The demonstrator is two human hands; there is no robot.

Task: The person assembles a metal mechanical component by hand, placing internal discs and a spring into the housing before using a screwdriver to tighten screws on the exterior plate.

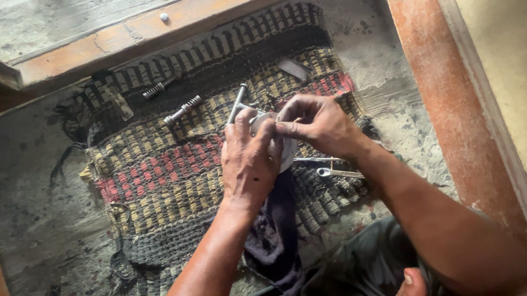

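Two hands meet above the mat (174, 190): my left hand (249, 164) cups a metal disc (285, 150) steady while my right hand (320, 126), at its 1 o'clock, pinches something small against it, a spanner (338, 172) lying close.

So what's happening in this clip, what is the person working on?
A person sits on a concrete floor over a woven mat, holding a round metal part with a shaft up in both hands. The left hand grips it from below while the right hand pinches at its top. On the mat lie two springs, a spanner and a small metal piece. A dark cloth hangs under the hands.
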